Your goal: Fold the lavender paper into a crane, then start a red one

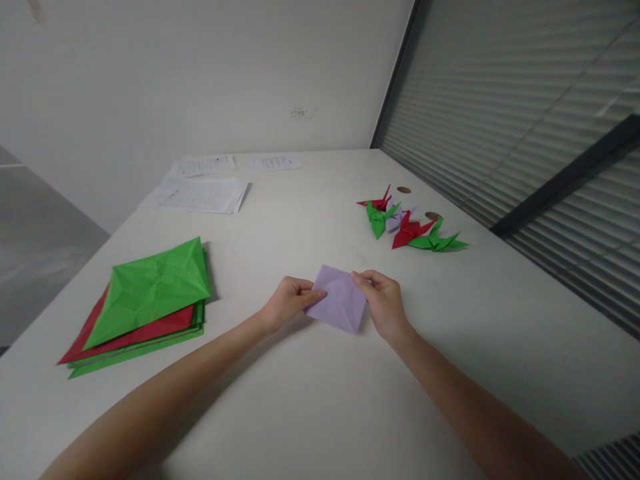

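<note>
A small lavender sheet of origami paper (340,301), roughly square with crease lines, is held just above the white table between both hands. My left hand (293,301) pinches its left edge, thumb on top. At the upper right corner, my right hand (381,297) grips the paper between thumb and fingers. Under the paper, the other fingertips are partly hidden. Folded paper cranes in red (411,231), green (440,239) and lavender (394,217) sit in a cluster beyond my right hand.
To the left lies a stack of creased green paper (155,287) and red paper (165,324). Printed sheets (205,195) rest at the far left of the table (300,413). Two round holes (404,190) lie near the window blinds (525,113) on the right.
</note>
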Demonstrator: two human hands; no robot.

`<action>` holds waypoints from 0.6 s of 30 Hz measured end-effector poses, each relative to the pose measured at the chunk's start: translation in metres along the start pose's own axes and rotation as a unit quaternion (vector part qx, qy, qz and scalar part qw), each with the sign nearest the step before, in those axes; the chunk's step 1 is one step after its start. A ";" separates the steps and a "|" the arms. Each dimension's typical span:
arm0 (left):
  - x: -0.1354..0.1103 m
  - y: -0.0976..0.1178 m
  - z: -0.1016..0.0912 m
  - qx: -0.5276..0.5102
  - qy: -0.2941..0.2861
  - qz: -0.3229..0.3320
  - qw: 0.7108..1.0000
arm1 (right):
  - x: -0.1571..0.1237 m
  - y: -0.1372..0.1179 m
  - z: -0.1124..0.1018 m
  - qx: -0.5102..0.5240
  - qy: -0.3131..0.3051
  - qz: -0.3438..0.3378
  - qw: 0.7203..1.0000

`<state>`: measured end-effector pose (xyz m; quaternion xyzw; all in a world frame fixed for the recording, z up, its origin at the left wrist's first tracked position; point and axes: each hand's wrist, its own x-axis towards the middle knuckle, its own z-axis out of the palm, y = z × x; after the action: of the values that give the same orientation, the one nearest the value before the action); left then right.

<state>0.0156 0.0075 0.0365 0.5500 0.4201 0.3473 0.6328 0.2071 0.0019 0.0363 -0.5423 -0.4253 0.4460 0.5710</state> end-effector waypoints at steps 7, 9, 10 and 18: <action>0.005 0.005 -0.009 -0.066 0.019 -0.023 0.997 | 0.009 0.005 -0.006 0.008 0.015 -0.003 1.000; 0.006 0.004 -0.011 -0.091 0.029 -0.031 0.995 | 0.012 0.007 -0.007 0.008 0.020 -0.007 1.000; 0.007 0.004 -0.012 -0.098 0.038 -0.030 0.994 | 0.012 0.008 -0.007 0.008 0.020 -0.005 1.000; 0.007 0.000 -0.011 -0.060 0.023 0.000 0.998 | 0.016 0.011 -0.009 -0.001 0.051 -0.015 0.999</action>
<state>0.0083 0.0184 0.0344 0.5031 0.4131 0.3843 0.6547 0.2193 0.0151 0.0244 -0.5588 -0.4043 0.4090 0.5974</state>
